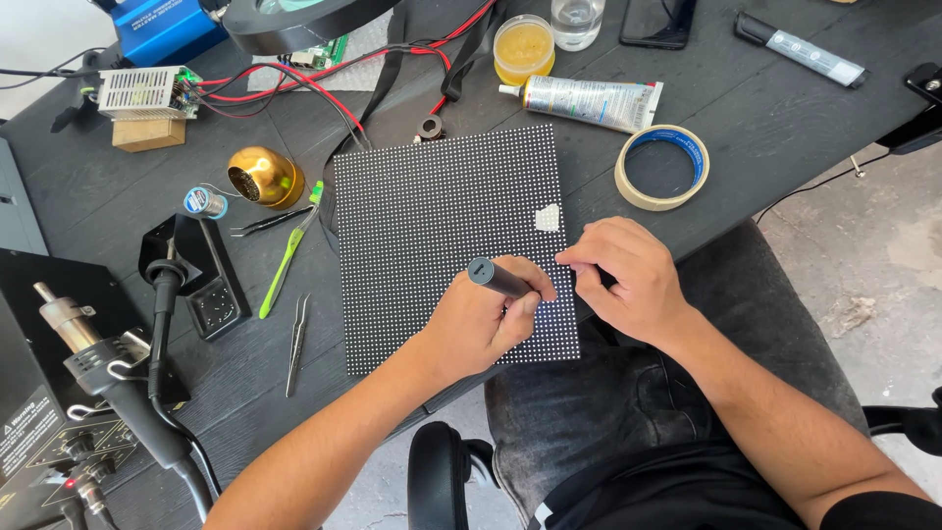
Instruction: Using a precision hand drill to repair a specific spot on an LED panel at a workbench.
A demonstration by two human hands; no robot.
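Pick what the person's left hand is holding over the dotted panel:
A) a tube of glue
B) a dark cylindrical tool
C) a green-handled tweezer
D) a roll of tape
B: the left hand grips a dark cylindrical tool over the dotted panel, while the tape roll and glue tube lie untouched on the table.

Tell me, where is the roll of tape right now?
In the head view, the roll of tape lies flat on the black table, just right of the dotted panel and below the glue tube.
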